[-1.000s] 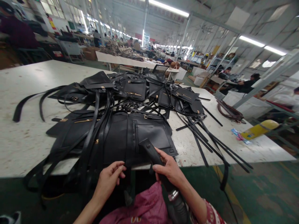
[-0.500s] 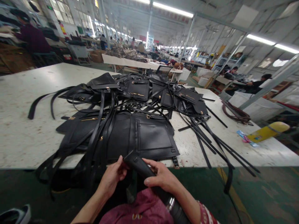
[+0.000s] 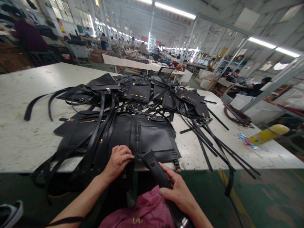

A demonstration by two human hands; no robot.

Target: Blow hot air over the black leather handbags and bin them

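A yellow bottle lies on its side on the white table at right of frame, with a pale bin above it, the contents of both hidden. The black bag, spread flat at lower centre below a heap of black pieces, looks smooth and slightly shiny, with a stitched pocket, gold zip and small buckle. The left hand pinches narrowly at its lower edge, the grip unclear; the right hand holds a black tool.

Both hands curled, slightly apart
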